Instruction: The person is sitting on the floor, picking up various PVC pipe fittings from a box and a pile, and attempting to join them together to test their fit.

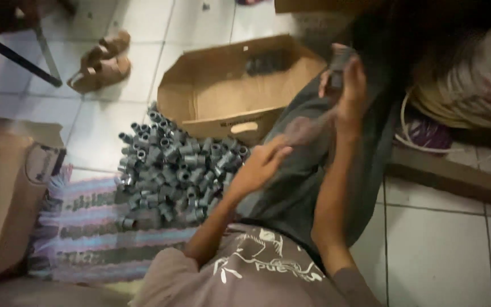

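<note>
The floor is laid with pale square tiles split by thin dark grout lines, and a striped woven rug in faded pink and grey, fringed at its left edge, lies across the lower left. A pair of brown sandals sits on the tiles at the upper left, close to a dark slanting furniture leg (what it belongs to is cut off). The light is dim and even, casting soft shadows.
</note>
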